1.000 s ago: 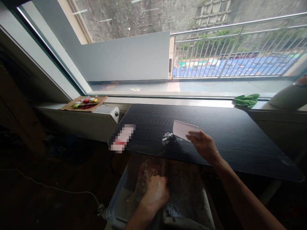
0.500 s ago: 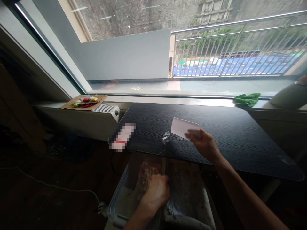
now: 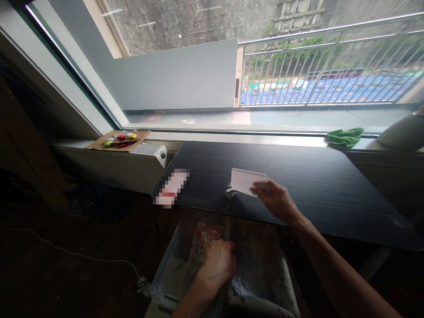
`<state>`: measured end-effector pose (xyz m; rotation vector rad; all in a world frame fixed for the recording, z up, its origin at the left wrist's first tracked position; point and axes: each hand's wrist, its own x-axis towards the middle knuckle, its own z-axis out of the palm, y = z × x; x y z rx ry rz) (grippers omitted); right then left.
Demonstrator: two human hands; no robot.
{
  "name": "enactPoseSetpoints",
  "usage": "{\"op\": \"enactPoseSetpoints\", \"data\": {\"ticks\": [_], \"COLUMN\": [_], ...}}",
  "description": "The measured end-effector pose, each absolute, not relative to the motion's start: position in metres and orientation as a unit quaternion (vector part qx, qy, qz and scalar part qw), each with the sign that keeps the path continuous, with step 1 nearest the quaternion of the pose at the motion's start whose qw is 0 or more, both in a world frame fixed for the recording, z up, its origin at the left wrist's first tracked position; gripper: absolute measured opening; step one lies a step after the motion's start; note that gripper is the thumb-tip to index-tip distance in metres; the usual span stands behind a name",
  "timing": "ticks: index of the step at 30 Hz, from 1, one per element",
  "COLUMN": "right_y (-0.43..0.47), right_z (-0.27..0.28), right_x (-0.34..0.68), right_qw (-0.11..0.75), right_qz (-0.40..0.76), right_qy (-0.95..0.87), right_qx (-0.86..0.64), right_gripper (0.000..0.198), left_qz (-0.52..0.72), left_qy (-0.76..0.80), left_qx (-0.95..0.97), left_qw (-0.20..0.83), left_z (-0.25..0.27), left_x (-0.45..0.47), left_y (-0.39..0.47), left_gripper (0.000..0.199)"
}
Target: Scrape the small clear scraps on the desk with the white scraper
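My right hand (image 3: 276, 198) grips a thin, pale plastic scraper (image 3: 247, 180) with a small hole in one corner. Its lower edge is at the dark tabletop (image 3: 298, 176), beside small clear and white scraps (image 3: 230, 191). Some scraps are hidden behind the scraper. Below the table's front edge, my left hand (image 3: 218, 260) is closed over the right rim of a clear plastic box (image 3: 160, 282). Its fingertips are out of sight. Inside the box, a reddish bag with small bits (image 3: 207, 232) shows dimly.
A pixelated pinkish item (image 3: 172, 187) lies at the table's left end. On the sill are a green cloth (image 3: 344, 138) and cardboard with colourful pieces (image 3: 119, 140). A radiator (image 3: 149, 152) stands left of the table. A white cable (image 3: 86, 255) crosses the dark floor.
My right hand has moved the scraper left and slightly down, over some of the scraps. My left hand stays at the box rim. The view has shifted slightly.
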<state>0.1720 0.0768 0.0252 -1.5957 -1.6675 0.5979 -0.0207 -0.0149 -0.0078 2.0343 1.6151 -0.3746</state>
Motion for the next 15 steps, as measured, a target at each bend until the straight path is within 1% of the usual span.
{"op": "enactPoseSetpoints", "data": {"ticks": [7, 11, 15], "right_y": [0.058, 0.051, 0.048], "right_z": [0.041, 0.040, 0.039], "right_x": [0.197, 0.200, 0.199], "right_qw": [0.306, 0.308, 0.317], "right_qz": [0.154, 0.167, 0.188], "right_qy": [-0.671, -0.671, -0.669], "right_qx": [-0.658, -0.653, -0.646], "right_gripper": [0.024, 0.027, 0.026], "left_qz": [-0.143, -0.140, -0.135], "left_qy": [0.604, 0.601, 0.602], "left_qx": [0.745, 0.749, 0.749], "left_qw": [0.243, 0.240, 0.242], "left_z": [-0.011, -0.013, -0.008], "left_x": [-0.020, -0.019, -0.022], "left_y": [-0.014, -0.013, -0.013], "left_gripper": [0.030, 0.030, 0.031]}}
